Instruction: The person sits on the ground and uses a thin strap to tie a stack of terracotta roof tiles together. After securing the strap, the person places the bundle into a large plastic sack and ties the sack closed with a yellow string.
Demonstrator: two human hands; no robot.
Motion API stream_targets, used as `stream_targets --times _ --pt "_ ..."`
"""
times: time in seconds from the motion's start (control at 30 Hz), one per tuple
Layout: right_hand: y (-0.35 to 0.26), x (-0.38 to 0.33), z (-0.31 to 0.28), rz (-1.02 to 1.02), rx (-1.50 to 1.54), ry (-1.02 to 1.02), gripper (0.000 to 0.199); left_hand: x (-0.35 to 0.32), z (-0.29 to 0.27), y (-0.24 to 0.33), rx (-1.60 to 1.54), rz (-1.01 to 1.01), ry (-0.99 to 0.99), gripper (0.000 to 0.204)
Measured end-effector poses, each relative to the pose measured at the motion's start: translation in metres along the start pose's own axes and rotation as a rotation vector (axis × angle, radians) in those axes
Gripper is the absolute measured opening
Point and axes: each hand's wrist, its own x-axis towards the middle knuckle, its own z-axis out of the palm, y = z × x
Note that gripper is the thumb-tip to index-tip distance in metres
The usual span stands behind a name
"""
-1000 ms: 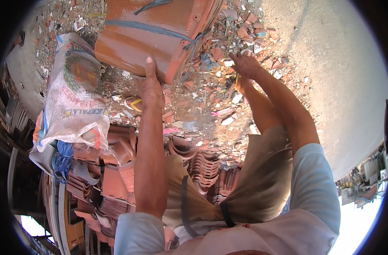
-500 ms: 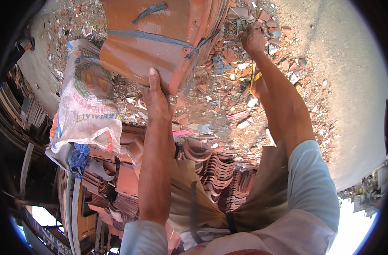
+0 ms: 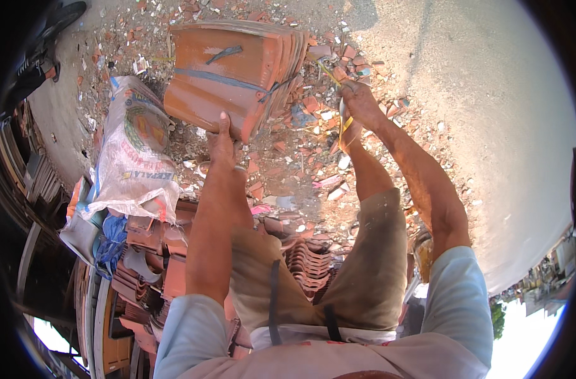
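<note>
A bundle of glazed orange-brown roof tiles (image 3: 221,88) stands on the rubble, its tiles packed face to face. A dark grey rubber band (image 3: 218,77) runs across it, knotted near the right edge. My left hand (image 3: 222,145) grips the bundle's near lower edge, thumb on the front tile; its other fingers are mostly hidden. To the right of the bundle, my right hand (image 3: 360,102) is closed on a thin yellowish strip (image 3: 329,75) that stretches up and left toward the tiles. Just below it is my foot, with a yellow sandal strap (image 3: 346,124).
A printed white woven sack (image 3: 133,151) leans left of the bundle, with blue plastic (image 3: 112,243) below it. Stacked curved tiles (image 3: 307,260) lie by my legs. Broken tile pieces (image 3: 310,104) cover the ground; pavement (image 3: 477,114) lies right. A motorbike wheel (image 3: 65,18) shows top left.
The view has drawn back, so the whole bundle now shows and looks smaller. My right hand appears lower and nearer my foot, still on the strip. My left hand keeps its hold.
</note>
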Motion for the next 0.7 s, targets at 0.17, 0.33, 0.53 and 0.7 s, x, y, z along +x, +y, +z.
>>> stream_targets --times 0.17,0.33,0.53,0.7 --pt "-0.001 -0.016 0.034 0.211 0.354 0.124 0.023 -0.002 0.005 0.012 0.038 -0.018 0.022 0.085" --pt "0.02 -0.01 0.016 0.349 0.581 0.094 0.025 -0.024 0.043 0.048 -0.211 -0.232 0.127 0.088" --pt "0.001 0.08 -0.035 0.214 1.049 0.368 0.023 0.011 0.061 0.035 -0.077 -0.135 0.544 0.106" --pt "-0.042 0.168 -0.05 0.142 1.001 0.388 0.032 0.012 0.055 0.024 0.078 -0.181 0.677 0.111"
